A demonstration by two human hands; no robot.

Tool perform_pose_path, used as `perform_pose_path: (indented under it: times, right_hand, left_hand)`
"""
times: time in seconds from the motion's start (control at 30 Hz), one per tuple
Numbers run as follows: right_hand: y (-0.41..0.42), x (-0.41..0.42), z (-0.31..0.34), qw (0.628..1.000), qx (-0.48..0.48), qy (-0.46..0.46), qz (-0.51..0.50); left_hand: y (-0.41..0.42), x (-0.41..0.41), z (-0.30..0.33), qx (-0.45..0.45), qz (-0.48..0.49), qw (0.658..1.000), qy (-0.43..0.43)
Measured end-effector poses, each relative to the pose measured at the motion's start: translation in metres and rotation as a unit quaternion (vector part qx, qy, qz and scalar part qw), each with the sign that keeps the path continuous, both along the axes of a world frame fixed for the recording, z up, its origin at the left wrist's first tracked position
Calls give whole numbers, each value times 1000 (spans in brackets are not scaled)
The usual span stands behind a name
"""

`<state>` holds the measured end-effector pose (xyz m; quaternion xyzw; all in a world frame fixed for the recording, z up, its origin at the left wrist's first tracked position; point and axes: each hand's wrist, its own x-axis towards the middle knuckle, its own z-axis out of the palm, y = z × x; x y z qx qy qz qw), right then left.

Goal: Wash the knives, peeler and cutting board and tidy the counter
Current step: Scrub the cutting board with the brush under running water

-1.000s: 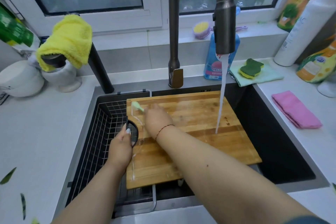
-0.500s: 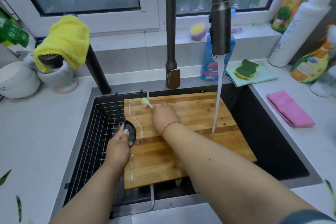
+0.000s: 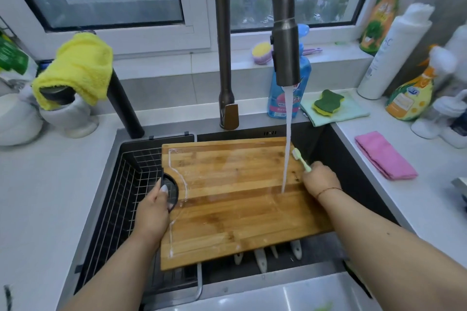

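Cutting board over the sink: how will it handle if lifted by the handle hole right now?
The cutting board is thick wood, so probably rigid and heavy. Water runs across it, so likely slippery. The left hand grips only one end; it may tip toward the right hand.

Left hand (image 3: 153, 211) and right hand (image 3: 321, 179) each curled in a grip.

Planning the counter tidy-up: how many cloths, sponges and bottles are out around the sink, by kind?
Cloths: 3, yellow, teal, pink
Sponges: 2, green, round one on the sill
Bottles: 4, blue, white, spray, green-orange
Total: 9
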<state>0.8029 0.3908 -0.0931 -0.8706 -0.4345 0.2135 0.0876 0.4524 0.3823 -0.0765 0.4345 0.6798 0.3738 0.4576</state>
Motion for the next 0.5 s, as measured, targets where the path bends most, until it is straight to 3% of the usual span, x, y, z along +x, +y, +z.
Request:
perform_pose_path:
  times: [0.2, 0.33, 0.5]
  right_hand:
    - [-5, 20, -11, 987, -61, 129, -71]
    - [-13, 21, -24, 933, -66, 316, -161]
    - [-20, 33, -19, 908, -31, 377, -177]
  left_hand:
    - [0, 2, 2, -3, -5, 1000, 30]
    - [0, 7, 9, -1, -13, 999, 40]
    - [-1, 8, 16, -2, -29, 994, 103]
